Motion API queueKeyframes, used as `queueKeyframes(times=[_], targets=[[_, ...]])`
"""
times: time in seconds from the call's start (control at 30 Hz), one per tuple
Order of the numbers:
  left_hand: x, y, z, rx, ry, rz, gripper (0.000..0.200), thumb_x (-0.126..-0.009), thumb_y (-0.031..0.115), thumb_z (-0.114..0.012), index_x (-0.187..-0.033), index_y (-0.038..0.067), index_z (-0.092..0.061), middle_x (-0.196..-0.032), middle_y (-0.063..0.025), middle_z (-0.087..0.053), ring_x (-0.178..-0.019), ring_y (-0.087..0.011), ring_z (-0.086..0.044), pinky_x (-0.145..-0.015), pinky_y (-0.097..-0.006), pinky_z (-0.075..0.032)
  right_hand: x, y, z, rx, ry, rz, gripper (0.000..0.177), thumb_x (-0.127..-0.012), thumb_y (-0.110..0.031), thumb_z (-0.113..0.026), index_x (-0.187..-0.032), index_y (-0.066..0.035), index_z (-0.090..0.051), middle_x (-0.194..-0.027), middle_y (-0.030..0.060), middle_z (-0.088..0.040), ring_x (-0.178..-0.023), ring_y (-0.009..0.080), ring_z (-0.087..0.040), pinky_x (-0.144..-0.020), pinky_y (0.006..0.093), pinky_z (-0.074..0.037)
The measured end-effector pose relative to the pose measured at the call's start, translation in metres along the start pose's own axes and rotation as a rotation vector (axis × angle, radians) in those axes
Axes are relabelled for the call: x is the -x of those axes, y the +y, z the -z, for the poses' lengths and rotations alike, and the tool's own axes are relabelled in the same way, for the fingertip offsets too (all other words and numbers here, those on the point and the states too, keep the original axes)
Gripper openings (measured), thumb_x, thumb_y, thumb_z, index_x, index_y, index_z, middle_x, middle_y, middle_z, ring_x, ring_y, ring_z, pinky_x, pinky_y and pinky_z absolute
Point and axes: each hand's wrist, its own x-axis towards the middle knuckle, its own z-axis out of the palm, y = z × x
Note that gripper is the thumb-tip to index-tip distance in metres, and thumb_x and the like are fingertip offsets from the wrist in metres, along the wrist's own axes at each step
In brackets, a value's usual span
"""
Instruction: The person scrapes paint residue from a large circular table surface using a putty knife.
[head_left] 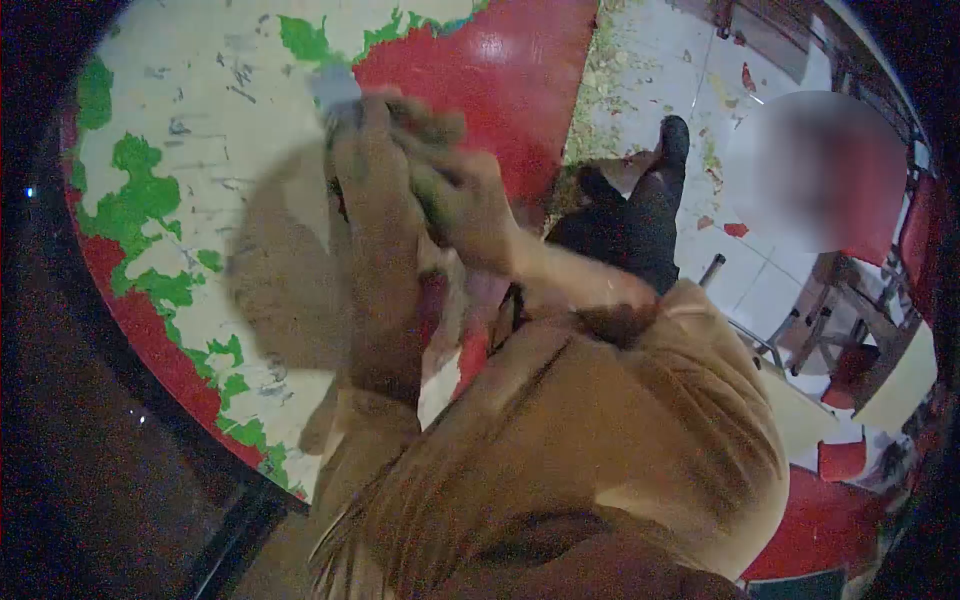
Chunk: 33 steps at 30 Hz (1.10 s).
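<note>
A flat grey-blue scraper [337,86] rests against a surface of peeling paint [250,60], at the edge where cream meets red. My left hand [375,125] is closed around it close to the blade, its arm reaching up from the lower left. My right hand [470,195] is closed lower down on what looks like the handle of the same tool, slightly smeared by motion. The fingers and the handle are partly hidden. Green patches [140,200] and a red painted area [490,90] border the bare cream part.
Paint flakes [620,100] litter the white tiled floor [760,270]. Black-clad legs and a shoe [672,145] show beyond my right arm. Metal-framed furniture [830,330] and red pieces [843,461] stand at the right, beside a blurred patch.
</note>
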Motion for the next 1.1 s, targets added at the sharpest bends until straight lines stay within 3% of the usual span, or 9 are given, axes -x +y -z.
queueKeyframes(times=[0.13,0.2,0.3,0.47,0.57,0.73,0.83,0.93,1.1], targets=[[0.026,0.014,-0.004,0.162,-0.042,0.105,0.018,-0.093,0.022,-0.045,-0.089,0.005,-0.049,-0.074,-0.0070,-0.052,-0.065,-0.0258,-0.060,-0.057,-0.0388,-0.055,0.006,-0.003,-0.001,0.159,0.026,0.144,0.031,-0.089,-0.011,-0.051,-0.118,-0.003,-0.057,-0.098,0.0001,-0.059,-0.090,0.0063,-0.050,-0.080,0.0224,-0.042],[-0.004,0.005,-0.006,0.052,-0.048,-0.032,0.017,-0.091,0.026,-0.051,-0.089,0.009,-0.049,-0.075,-0.0041,-0.052,-0.068,-0.0242,-0.059,-0.056,-0.0366,-0.054,-0.008,-0.024,-0.003,0.082,0.051,-0.062,0.031,-0.089,-0.011,-0.051,-0.118,-0.003,-0.057,-0.098,-0.0003,-0.059,-0.090,0.0057,-0.049,-0.080,0.0222,-0.042],[0.005,-0.006,0.010,0.041,0.049,0.230,0.017,-0.094,0.023,-0.045,-0.092,0.006,-0.047,-0.075,-0.0068,-0.052,-0.064,-0.0266,-0.060,-0.057,-0.0403,-0.054,0.007,-0.013,-0.001,0.023,0.044,-0.091,0.031,-0.089,-0.011,-0.050,-0.118,-0.002,-0.057,-0.097,-0.0012,-0.059,-0.088,0.0060,-0.049,-0.078,0.0222,-0.043],[0.021,-0.016,0.031,0.150,0.093,0.258,0.019,-0.095,0.023,-0.041,-0.094,0.005,-0.046,-0.077,-0.0073,-0.052,-0.065,-0.0253,-0.059,-0.057,-0.0402,-0.053,0.014,0.003,-0.003,0.151,-0.011,0.027,0.033,-0.092,-0.014,-0.047,-0.123,-0.003,-0.054,-0.090,-0.0019,-0.058,-0.074,0.0084,-0.052,-0.066,0.0216,-0.045],[0.027,0.003,-0.001,0.098,0.176,0.236,0.019,-0.095,0.024,-0.043,-0.093,0.006,-0.047,-0.078,-0.0064,-0.052,-0.065,-0.0237,-0.057,-0.059,-0.0398,-0.052,0.017,0.008,-0.008,-0.154,-0.004,-0.097,0.035,-0.092,-0.016,-0.048,-0.126,-0.006,-0.052,-0.084,-0.0018,-0.058,-0.073,0.0046,-0.050,-0.062,0.0190,-0.043],[0.019,-0.002,0.016,0.063,0.020,0.109,0.018,-0.093,0.025,-0.048,-0.091,0.007,-0.050,-0.078,-0.0049,-0.053,-0.068,-0.0237,-0.058,-0.066,-0.0405,-0.053,0.010,-0.018,-0.009,-0.102,0.056,-0.279,0.027,-0.089,-0.012,-0.052,-0.113,-0.003,-0.061,-0.101,0.0060,-0.065,-0.090,0.0118,-0.056,-0.080,0.0269,-0.045],[0.021,0.013,0.005,-0.127,-0.048,0.056,0.019,-0.093,0.025,-0.048,-0.091,0.007,-0.050,-0.076,-0.0057,-0.053,-0.067,-0.0226,-0.057,-0.066,-0.0386,-0.052,0.017,-0.014,-0.011,-0.128,0.069,-0.118,0.027,-0.088,-0.011,-0.053,-0.112,-0.003,-0.061,-0.105,0.0074,-0.064,-0.093,0.0117,-0.055,-0.081,0.0275,-0.044],[0.026,-0.018,0.044,-0.155,-0.111,0.300,0.035,-0.095,0.032,-0.039,-0.096,-0.001,-0.049,-0.082,-0.0135,-0.057,-0.073,-0.0256,-0.062,-0.060,-0.0376,-0.053,0.023,0.004,-0.011,-0.089,0.067,0.038,0.031,-0.091,-0.015,-0.049,-0.118,-0.001,-0.056,-0.093,0.0030,-0.060,-0.084,0.0114,-0.054,-0.075,0.0242,-0.043],[0.044,0.001,0.025,0.026,-0.030,0.251,0.035,-0.094,0.034,-0.042,-0.094,0.000,-0.048,-0.079,-0.0148,-0.058,-0.072,-0.0293,-0.063,-0.060,-0.0392,-0.053,0.033,0.012,-0.022,-0.030,0.047,-0.046,0.034,-0.091,-0.015,-0.046,-0.120,0.003,-0.053,-0.087,0.0001,-0.060,-0.076,0.0094,-0.051,-0.067,0.0223,-0.043]])
